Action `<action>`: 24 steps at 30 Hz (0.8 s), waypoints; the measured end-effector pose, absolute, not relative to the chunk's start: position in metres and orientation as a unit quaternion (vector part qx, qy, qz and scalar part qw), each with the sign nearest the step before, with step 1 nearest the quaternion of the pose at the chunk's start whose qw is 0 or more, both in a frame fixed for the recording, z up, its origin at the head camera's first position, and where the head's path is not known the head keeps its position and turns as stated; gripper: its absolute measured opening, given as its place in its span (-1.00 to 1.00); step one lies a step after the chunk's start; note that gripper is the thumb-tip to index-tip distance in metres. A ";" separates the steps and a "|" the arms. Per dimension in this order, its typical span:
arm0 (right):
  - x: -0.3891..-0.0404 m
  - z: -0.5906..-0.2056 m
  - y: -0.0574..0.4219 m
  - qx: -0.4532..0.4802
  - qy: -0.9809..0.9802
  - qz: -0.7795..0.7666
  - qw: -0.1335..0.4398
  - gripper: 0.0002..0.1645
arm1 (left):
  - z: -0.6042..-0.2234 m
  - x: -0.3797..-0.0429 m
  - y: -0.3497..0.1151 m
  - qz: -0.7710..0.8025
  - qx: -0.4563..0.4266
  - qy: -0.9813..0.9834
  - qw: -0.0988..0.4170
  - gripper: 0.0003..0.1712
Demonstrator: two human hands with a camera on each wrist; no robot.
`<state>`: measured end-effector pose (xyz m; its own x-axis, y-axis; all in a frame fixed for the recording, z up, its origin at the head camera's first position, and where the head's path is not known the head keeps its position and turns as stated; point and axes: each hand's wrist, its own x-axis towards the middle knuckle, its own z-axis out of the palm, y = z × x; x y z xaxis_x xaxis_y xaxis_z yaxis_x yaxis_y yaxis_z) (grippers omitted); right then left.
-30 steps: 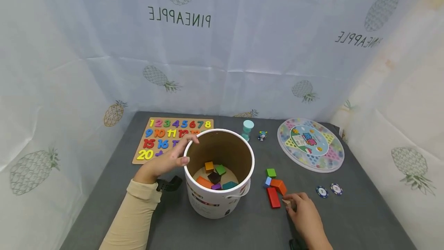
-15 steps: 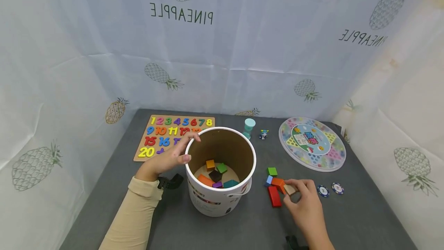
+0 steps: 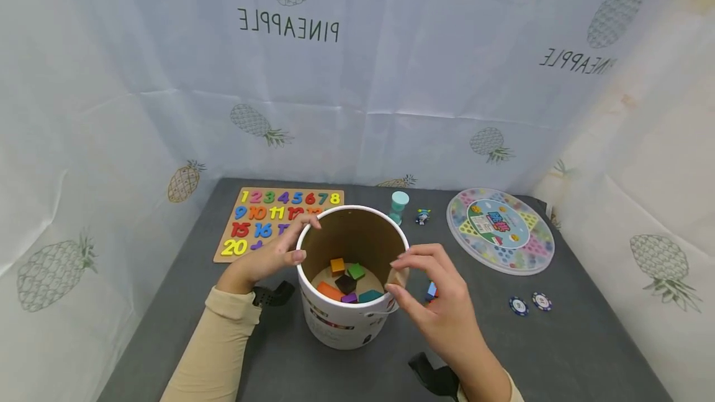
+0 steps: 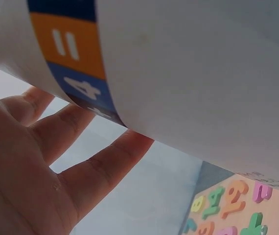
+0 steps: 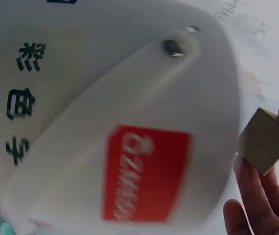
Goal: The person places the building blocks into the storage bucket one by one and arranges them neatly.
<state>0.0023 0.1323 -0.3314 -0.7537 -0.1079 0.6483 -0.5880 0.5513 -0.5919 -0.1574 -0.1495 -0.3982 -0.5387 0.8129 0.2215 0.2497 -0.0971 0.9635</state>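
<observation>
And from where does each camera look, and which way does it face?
Head: worn on the head, facing forward and down over the bucket; left hand, right hand and forearms show.
Left wrist: worn there, facing the bucket's outside, number board beyond; left hand shows.
Right wrist: worn there, facing the bucket's outside and the wooden block; part of right hand shows.
Shared by head and right wrist: bucket and wooden block.

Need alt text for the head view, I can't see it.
The right hand pinches a plain wooden block by the right rim of a white bucket, while the left hand holds the left rim. Colored blocks lie inside the bucket; a number board, round game board and two chips lie around it on a dark table.
</observation>
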 end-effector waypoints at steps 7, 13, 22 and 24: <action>-0.028 -0.343 0.112 0.223 -0.886 0.371 0.169 -0.70 | -0.399 -0.157 -0.151 0.608 0.421 0.633 0.232 -0.32; -0.029 -0.345 0.113 0.225 -0.880 0.379 0.176 -0.70 | -0.396 -0.158 -0.150 0.616 0.422 0.623 0.232 -0.30; -0.026 -0.353 0.115 0.227 -0.868 0.391 0.206 -0.77 | -0.398 -0.157 -0.148 0.606 0.425 0.636 0.218 -0.31; -0.022 -0.358 0.117 0.233 -0.855 0.398 0.237 -0.78 | -0.400 -0.156 -0.148 0.606 0.424 0.636 0.219 -0.31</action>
